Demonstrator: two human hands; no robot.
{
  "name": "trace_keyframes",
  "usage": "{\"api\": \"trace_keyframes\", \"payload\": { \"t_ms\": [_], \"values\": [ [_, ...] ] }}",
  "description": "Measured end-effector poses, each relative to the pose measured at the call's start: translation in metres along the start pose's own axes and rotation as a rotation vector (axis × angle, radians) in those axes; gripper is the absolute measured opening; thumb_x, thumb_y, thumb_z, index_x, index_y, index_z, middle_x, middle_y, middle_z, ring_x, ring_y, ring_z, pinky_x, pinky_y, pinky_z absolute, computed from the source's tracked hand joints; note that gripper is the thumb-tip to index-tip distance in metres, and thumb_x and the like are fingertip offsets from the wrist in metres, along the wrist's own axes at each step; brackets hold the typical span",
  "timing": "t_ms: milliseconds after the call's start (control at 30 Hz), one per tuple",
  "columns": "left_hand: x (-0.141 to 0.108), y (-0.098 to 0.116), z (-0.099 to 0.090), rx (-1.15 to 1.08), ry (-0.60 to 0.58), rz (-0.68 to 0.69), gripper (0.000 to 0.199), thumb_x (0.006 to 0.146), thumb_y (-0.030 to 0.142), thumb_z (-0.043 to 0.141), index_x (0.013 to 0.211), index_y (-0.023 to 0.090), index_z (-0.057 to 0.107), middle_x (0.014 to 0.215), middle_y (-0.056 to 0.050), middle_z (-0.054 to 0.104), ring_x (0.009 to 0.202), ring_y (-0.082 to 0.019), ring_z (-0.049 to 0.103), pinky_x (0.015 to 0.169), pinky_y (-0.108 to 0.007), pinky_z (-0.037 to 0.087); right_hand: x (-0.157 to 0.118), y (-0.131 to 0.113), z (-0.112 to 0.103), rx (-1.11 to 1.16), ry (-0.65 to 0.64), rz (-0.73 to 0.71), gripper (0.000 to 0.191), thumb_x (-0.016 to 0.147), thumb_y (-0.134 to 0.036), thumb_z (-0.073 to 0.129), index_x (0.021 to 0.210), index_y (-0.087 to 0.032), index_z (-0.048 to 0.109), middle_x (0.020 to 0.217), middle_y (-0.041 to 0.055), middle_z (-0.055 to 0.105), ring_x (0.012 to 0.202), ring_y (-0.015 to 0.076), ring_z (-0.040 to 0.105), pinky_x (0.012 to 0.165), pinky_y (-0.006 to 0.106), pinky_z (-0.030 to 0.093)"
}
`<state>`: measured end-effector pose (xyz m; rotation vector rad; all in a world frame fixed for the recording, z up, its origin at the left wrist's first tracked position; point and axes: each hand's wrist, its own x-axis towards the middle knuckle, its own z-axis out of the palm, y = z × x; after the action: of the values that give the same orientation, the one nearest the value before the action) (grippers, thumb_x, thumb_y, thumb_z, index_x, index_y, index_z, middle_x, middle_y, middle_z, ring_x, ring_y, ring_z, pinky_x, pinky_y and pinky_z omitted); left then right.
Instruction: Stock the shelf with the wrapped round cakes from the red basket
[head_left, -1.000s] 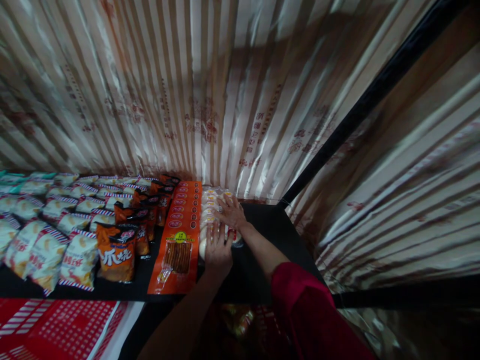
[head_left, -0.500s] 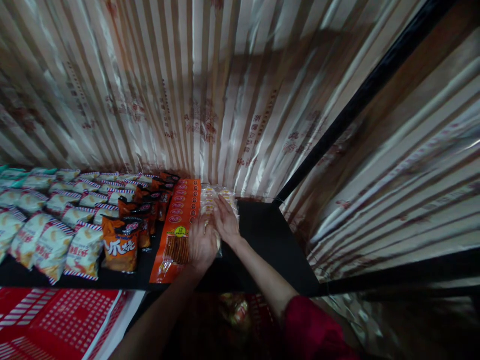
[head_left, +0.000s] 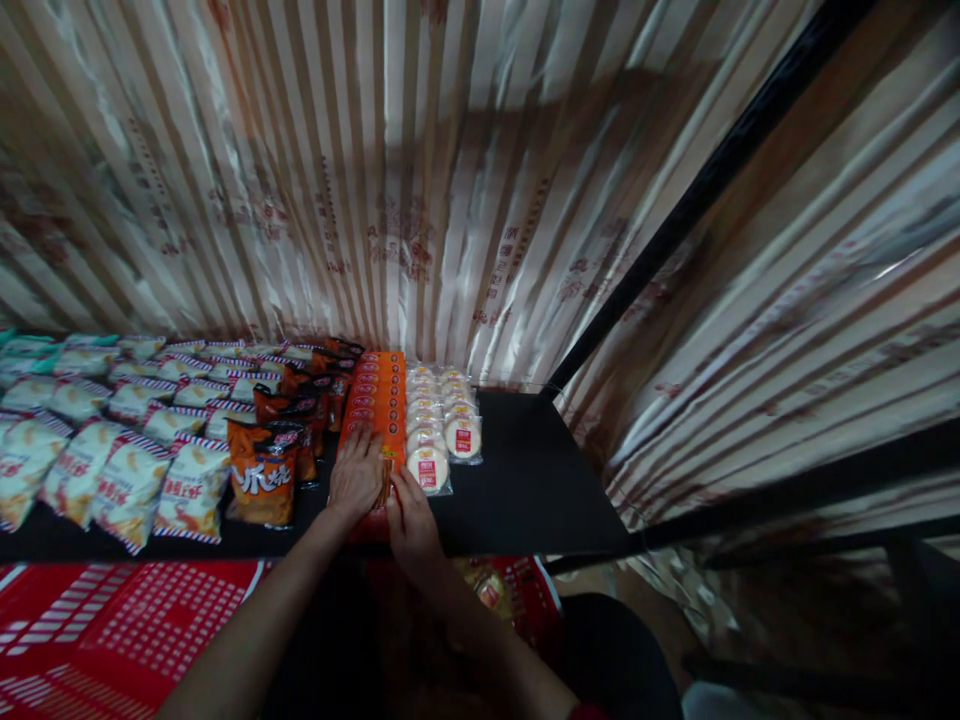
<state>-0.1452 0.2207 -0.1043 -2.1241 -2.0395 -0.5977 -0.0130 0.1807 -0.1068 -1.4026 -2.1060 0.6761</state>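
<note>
The left hand (head_left: 357, 478) lay on top of the orange packs (head_left: 375, 392), near the front of their row. Its fingers were stretched out and not curled round anything. The right hand (head_left: 414, 525) was just beside it, at 3 o'clock, with its fingers at the right edge of the front pack. I could not tell if they were pinching it or only touching it. With one hand on top and one at the side, I think the row was being made neat.

The orange packs ran away from the hands toward 12 o'clock, lapped over each other on the black shelf (head_left: 540, 470). That way each one's top strip showed, and they took up little room. At 1 o'clock, the round white cakes (head_left: 435, 430) leaned back in two lines, maybe so their labels faced front.

At 10 o'clock stood the orange and black bags (head_left: 264, 480), one behind another. Past them, toward 9 o'clock, were rows of white bags (head_left: 191, 485). I guess each kind had its own line so it was easy to find. A red basket (head_left: 176, 615) sat lower down, at 8 o'clock.
</note>
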Motion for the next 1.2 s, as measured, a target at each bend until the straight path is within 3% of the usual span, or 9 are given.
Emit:
{"api": "trace_keyframes", "payload": {
  "t_ms": [133,367,567,767,1200],
  "values": [
    [0.002,0.001,0.003,0.023,-0.026,0.008,0.042,0.088,0.025,0.031,0.121,0.010,0.053,0.132,-0.012,0.050,0.127,-0.026,0.039,0.103,-0.040,0.035,-0.004,0.001,0.009,-0.019,0.018,-0.022,0.051,0.090,-0.032,0.026,0.131,-0.010,0.045,0.142,0.0134,0.036,0.133,0.0200,0.030,0.110,0.038,0.028],
    [0.004,-0.002,0.014,0.025,-0.064,0.027,0.043,0.089,0.026,0.033,0.123,0.010,0.052,0.136,-0.013,0.046,0.130,-0.027,0.036,0.107,-0.042,0.032,-0.011,0.007,0.027,0.054,0.228,-0.105,0.044,0.090,-0.028,0.033,0.126,-0.009,0.050,0.139,0.0173,0.040,0.129,0.0257,0.036,0.103,0.047,0.036],
    [0.002,-0.002,0.019,0.014,-0.037,0.010,0.044,0.088,0.027,0.033,0.124,0.010,0.052,0.136,-0.013,0.046,0.129,-0.026,0.036,0.108,-0.043,0.030,-0.015,0.015,0.042,0.061,0.303,-0.133,0.045,0.091,-0.025,0.034,0.131,-0.009,0.045,0.139,0.0179,0.040,0.131,0.0254,0.034,0.103,0.047,0.037],
    [0.002,-0.003,0.019,0.014,-0.040,0.023,0.043,0.088,0.026,0.034,0.124,0.008,0.052,0.134,-0.014,0.048,0.128,-0.027,0.037,0.109,-0.042,0.028,-0.013,0.020,0.046,0.046,0.307,-0.153,0.047,0.091,-0.025,0.035,0.135,-0.007,0.039,0.136,0.0189,0.043,0.128,0.0250,0.039,0.102,0.047,0.038],
    [0.000,-0.003,0.021,0.009,-0.003,0.015,0.043,0.087,0.025,0.034,0.122,0.008,0.053,0.134,-0.015,0.048,0.127,-0.028,0.039,0.108,-0.043,0.029,-0.012,0.018,0.040,0.017,0.323,-0.158,0.045,0.090,-0.024,0.034,0.131,-0.008,0.044,0.130,0.0176,0.050,0.123,0.0245,0.045,0.100,0.046,0.041]
  ]
}}
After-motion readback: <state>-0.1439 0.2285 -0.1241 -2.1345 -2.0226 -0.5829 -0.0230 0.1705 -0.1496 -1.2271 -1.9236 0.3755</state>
